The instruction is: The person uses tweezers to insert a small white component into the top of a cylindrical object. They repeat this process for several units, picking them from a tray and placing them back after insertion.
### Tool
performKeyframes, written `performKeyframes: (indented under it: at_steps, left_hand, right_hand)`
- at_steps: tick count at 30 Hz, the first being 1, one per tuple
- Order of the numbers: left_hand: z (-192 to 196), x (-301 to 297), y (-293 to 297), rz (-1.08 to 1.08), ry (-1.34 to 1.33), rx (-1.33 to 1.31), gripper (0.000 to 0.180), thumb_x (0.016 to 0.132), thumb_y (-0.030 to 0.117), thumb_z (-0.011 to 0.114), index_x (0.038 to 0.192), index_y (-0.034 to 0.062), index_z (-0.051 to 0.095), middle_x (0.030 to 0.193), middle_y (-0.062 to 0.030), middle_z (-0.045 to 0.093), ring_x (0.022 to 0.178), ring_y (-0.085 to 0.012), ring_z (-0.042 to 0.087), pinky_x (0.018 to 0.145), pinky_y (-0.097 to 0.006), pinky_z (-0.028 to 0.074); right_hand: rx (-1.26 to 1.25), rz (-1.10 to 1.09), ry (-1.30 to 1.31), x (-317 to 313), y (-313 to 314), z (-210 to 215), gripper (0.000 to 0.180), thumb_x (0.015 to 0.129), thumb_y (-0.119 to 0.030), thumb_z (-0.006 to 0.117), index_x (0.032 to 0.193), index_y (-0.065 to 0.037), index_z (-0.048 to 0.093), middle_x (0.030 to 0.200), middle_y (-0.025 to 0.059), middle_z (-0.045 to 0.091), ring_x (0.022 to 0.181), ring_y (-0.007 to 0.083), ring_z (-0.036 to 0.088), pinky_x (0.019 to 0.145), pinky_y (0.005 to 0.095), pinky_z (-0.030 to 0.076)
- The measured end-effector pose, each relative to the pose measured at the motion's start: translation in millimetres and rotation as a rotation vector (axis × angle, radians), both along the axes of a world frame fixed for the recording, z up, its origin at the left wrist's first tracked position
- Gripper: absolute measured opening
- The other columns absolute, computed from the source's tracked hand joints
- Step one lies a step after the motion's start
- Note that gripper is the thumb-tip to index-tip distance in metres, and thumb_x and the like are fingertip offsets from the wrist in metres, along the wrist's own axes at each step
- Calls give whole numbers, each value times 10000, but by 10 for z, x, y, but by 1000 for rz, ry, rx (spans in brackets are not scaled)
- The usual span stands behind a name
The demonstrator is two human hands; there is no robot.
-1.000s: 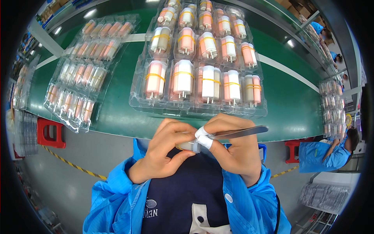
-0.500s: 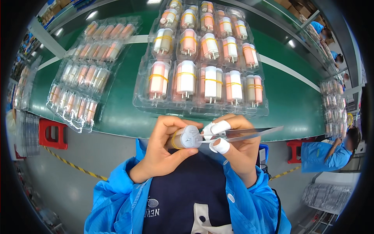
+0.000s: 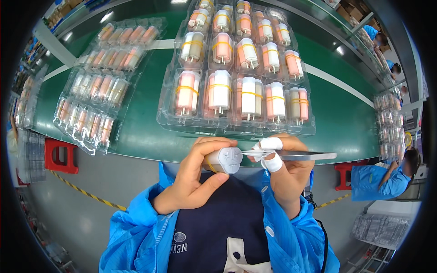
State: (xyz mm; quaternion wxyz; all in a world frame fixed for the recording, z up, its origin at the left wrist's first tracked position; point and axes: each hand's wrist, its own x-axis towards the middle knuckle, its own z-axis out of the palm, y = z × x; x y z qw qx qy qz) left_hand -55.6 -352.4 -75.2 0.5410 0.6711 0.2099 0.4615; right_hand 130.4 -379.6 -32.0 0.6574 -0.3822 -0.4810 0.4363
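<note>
The left hand [image 3: 191, 177] has its fingers closed around the bundle [image 3: 230, 160], which is in front of the chest, near the edge of the green table [image 3: 136, 139]. The pale lobed end of the bundle faces to the right. The right hand [image 3: 291, 168], with white tape [image 3: 271, 144] on its fingers, grips the tweezers [image 3: 309, 156]. Their tips are just beside this end; whether they touch it, one cannot tell. Beyond the hands, a clear tray [image 3: 191, 121] holds rows of banded bundles [image 3: 220, 92].
</note>
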Motion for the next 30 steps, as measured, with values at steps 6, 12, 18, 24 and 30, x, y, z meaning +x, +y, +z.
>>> performKeyframes:
  at_steps: [6, 12, 18, 24, 30]
  left_hand:
    - [-33, 49, -20, 161, -39, 60, 466, 783, -11, 676, 1198, -11, 462, 1207, -197, 543, 1075, -286, 529, 913, -360, 434]
    - [-46, 8, 17, 134, 5, 135, 458, 806, -3, 668, 1189, -27, 418, 1205, -239, 495, 1095, -256, 533, 917, -344, 452]
    - [-71, -13, 34, 155, 66, 195, 445, 801, 10, 684, 1171, -25, 440, 1203, -240, 498, 1093, -258, 532, 917, -349, 452]
    - [-47, -19, 10, 159, 85, 150, 447, 794, 9, 689, 1170, -24, 449, 1195, -241, 504, 1096, -268, 528, 915, -351, 449]
    - [-43, 50, -2, 244, -8, 130, 436, 732, 16, 728, 1120, -11, 532, 1146, -194, 583, 996, -297, 565, 856, -360, 437]
  right_hand:
    - [97, 29, -258, -41, 35, 59, 226, 744, 2, 721, 961, 32, 663, 891, 157, 666, 787, 193, 646, 672, 287, 515]
    - [86, 47, -275, -71, 63, 13, 219, 751, -2, 715, 963, 22, 667, 882, 158, 664, 792, 211, 649, 680, 287, 511]
    - [90, 59, -305, -67, 79, 17, 201, 757, 3, 707, 953, 24, 667, 880, 159, 665, 795, 213, 649, 681, 289, 512]
    - [99, 67, -307, -57, 88, -9, 193, 758, 3, 706, 946, 25, 668, 878, 162, 667, 786, 214, 650, 672, 294, 515]
    - [102, 43, -260, -83, 84, -24, 177, 760, 5, 704, 933, 25, 670, 871, 159, 668, 769, 204, 645, 652, 284, 508]
